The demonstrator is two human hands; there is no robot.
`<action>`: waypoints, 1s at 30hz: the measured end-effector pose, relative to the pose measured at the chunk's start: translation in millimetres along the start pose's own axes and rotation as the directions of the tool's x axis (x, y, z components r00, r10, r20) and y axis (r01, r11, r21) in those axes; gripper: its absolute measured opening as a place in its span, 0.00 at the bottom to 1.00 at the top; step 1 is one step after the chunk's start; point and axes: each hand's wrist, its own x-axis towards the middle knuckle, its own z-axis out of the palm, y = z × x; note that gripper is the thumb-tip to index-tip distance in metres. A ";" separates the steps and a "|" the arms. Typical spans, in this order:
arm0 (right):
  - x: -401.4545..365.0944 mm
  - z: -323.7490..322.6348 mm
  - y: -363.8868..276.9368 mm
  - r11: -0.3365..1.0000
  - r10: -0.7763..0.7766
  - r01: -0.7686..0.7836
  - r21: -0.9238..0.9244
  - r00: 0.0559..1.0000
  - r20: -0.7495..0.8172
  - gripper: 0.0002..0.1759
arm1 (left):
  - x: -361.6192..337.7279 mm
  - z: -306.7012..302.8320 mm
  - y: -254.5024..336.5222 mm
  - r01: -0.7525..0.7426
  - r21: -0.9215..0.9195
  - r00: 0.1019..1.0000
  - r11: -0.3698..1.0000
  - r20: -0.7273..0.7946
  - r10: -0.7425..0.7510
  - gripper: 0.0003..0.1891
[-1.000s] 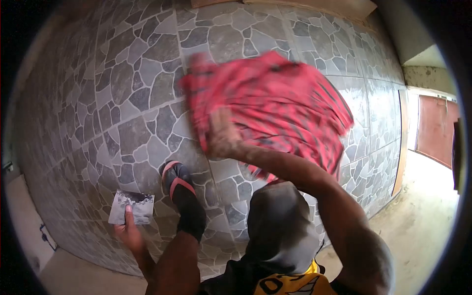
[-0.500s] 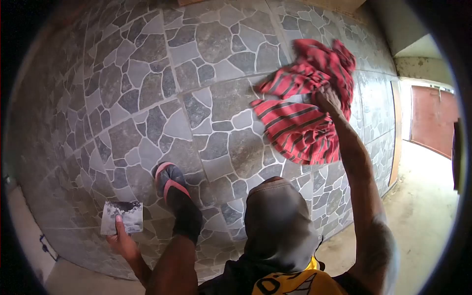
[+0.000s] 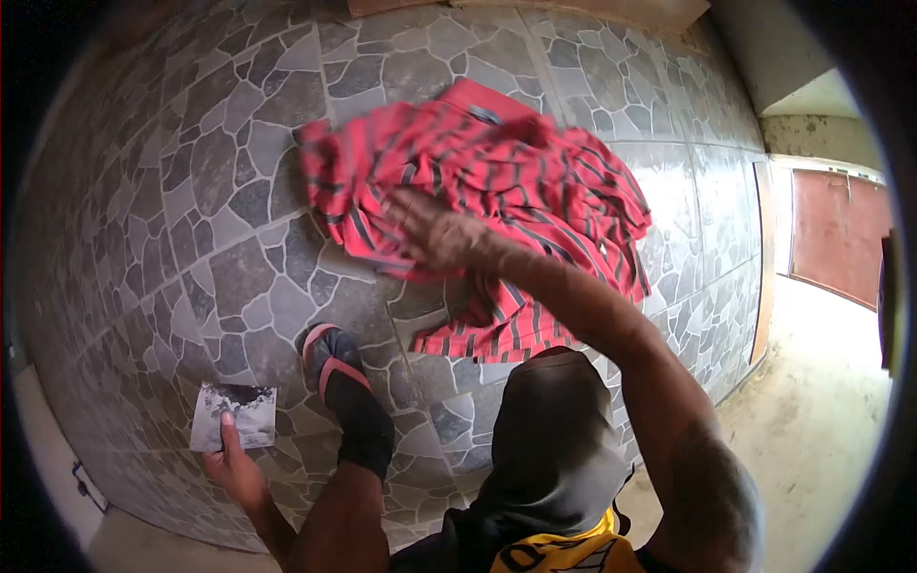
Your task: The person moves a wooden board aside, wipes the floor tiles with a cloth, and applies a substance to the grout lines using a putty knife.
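A red shirt with dark stripes lies crumpled and spread over the stone-patterned tile floor. On its left part rests my right hand, palm down with fingers stretched out; motion blurs it slightly. My left hand, low at the left, pinches a thin square plate between thumb and fingers, the thumb on top. The plate is pale grey with a dark, ragged patch along its upper edge. It is held apart from the shirt.
My foot in a dark sock and pink-strapped flip-flop stands on the tiles between the plate and the shirt. My other knee is bent near the shirt's lower edge. A reddish door stands beyond the bright floor at right.
My right hand has swept leftward across the floor with the shirt, which was bunched at the upper right and is now spread wider toward the middle. The left hand barely moved.
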 end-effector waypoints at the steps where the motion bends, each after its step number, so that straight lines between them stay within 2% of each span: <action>1: -15.1 14.0 39.0 0.991 0.109 -0.119 0.053 0.980 0.165 0.31 | -0.8 -0.4 0.6 0.004 0.008 1.000 1.000 -0.011 -0.004 0.17; 2: -35.0 18.8 63.5 0.968 0.195 -0.236 0.089 0.923 0.332 0.27 | -2.3 -5.3 -0.3 0.009 0.042 1.000 0.999 -0.014 -0.008 0.17; 3: -58.2 7.3 95.0 0.968 0.250 -0.250 -0.013 0.964 0.095 0.26 | -0.5 -11.4 -0.9 0.010 0.074 1.000 0.997 -0.021 -0.009 0.17; 4: -81.7 -3.6 126.7 0.947 0.289 -0.305 -0.098 0.946 -0.147 0.25 | 2.7 -17.8 -2.7 0.010 0.101 0.999 0.995 -0.032 -0.006 0.17; 5: -88.6 -58.3 119.2 0.891 0.451 -0.452 -0.035 0.892 -0.038 0.26 | 5.2 -28.9 -8.0 0.052 0.126 0.998 0.991 -0.051 -0.046 0.17; 6: -122.5 -50.7 157.1 0.828 0.550 -0.549 -0.116 0.835 -0.034 0.26 | 6.3 -42.1 -15.6 0.102 0.148 0.993 0.984 -0.067 -0.093 0.17; 7: -156.5 -42.1 195.0 0.749 0.641 -0.633 -0.198 0.767 -0.029 0.26 | 6.0 -48.3 -22.7 0.151 0.161 0.987 0.975 -0.084 -0.139 0.17; 8: -167.7 -45.3 205.4 0.613 0.724 -0.626 -0.482 0.690 0.025 0.26 | 2.1 -49.7 -24.9 0.124 0.131 0.991 0.984 -0.072 -0.115 0.17; 10: -154.8 -28.3 197.7 0.305 0.885 -0.878 -0.368 0.404 -0.231 0.30 | -8.1 -54.2 -22.6 0.062 0.078 0.997 0.995 -0.055 -0.058 0.17; 12: -137.2 -1.8 184.5 0.239 0.877 -0.710 -0.663 0.451 -0.166 0.38 | -12.5 -57.1 -25.3 0.081 0.130 0.992 0.988 -0.104 -0.068 0.17; 13: -94.9 14.9 140.5 0.198 0.844 -0.778 -0.596 0.445 -0.300 0.41 | -11.3 -58.3 -29.3 0.092 0.164 0.990 0.982 -0.125 -0.072 0.17; 14: -61.2 16.7 96.8 0.279 0.788 -0.713 -0.643 0.553 -0.270 0.41 | -12.0 -59.3 -30.0 0.111 0.132 0.989 0.985 -0.116 -0.096 0.17; 15: -30.6 5.7 47.9 0.472 0.686 -0.598 -0.647 0.711 -0.157 0.41 | -10.4 -57.2 -31.9 0.126 0.100 0.988 0.987 -0.103 -0.116 0.17; 16: -4.5 4.5 7.1 0.633 0.586 -0.518 -0.576 0.806 -0.081 0.39 | -7.7 -53.9 -31.5 0.141 0.071 0.987 0.988 -0.085 -0.135 0.18; 17: 3.1 15.5 -16.8 0.753 0.247 -0.224 -0.619 0.968 -0.049 0.38 | -9.3 -39.7 -23.3 0.156 -0.013 0.980 0.988 -0.122 -0.157 0.19; 18: 30.9 7.7 -46.3 0.880 0.197 -0.160 -0.447 0.980 0.037 0.36 | -8.8 -34.4 -20.9 0.127 0.004 0.988 0.992 -0.088 -0.126 0.18; 19: 58.5 24.0 -69.6 0.956 0.150 -0.075 -0.283 0.956 0.253 0.36 | -7.2 -29.6 -19.7 0.094 0.020 0.994 0.995 -0.053 -0.093 0.18; 20: 71.6 29.0 -79.0 0.990 0.043 -0.004 -0.142 0.961 0.273 0.36 | -5.2 -22.0 -18.7 0.060 0.033 0.998 0.998 -0.017 -0.059 0.18; 21: 84.8 33.4 -88.5 0.998 -0.064 0.066 0.003 0.955 0.289 0.37 | -8.4 -12.4 -1.9 0.061 0.158 0.998 0.986 -0.043 -0.055 0.18; 22: 92.5 23.0 -90.8 0.982 -0.180 0.172 0.079 0.977 0.114 0.38 | -9.8 -5.1 1.9 0.038 0.099 0.999 0.994 -0.038 -0.035 0.18; 23: 94.4 12.7 -90.3 0.949 -0.278 0.285 0.132 0.958 -0.070 0.39 | -10.7 1.6 3.5 0.018 0.041 0.999 0.999 -0.032 -0.017 0.18; 24: 90.9 19.6 -80.9 0.965 -0.167 0.188 0.181 0.978 -0.127 0.35 | -10.2 5.7 4.2 0.000 -0.016 1.000 1.000 -0.024 0.000 0.17; 26: 90.7 40.5 -34.4 0.955 0.056 0.013 0.295 0.973 -0.224 0.29 | -4.4 6.2 2.1 -0.022 -0.001 1.000 1.000 0.011 0.022 0.17; 27: 88.0 3.8 1.2 0.923 0.130 -0.134 0.362 0.991 0.036 0.26 | -2.1 5.1 0.3 -0.035 0.008 0.999 0.999 0.023 0.035 0.17; 28: 85.7 -35.1 36.9 0.888 0.194 -0.294 0.353 0.936 0.293 0.24 | -2.3 2.4 2.0 -0.035 0.010 0.999 0.999 -0.007 0.035 0.17; 29: 64.9 -17.2 84.2 0.947 0.236 -0.239 0.215 0.971 0.038 0.23 | -2.4 0.7 3.7 -0.038 0.007 0.998 0.999 -0.040 0.038 0.17; 30: 39.5 -28.3 125.2 0.954 0.285 -0.285 0.095 0.958 0.017 0.27 | -2.2 -0.2 4.1 -0.040 -0.003 0.997 0.999 -0.073 0.040 0.16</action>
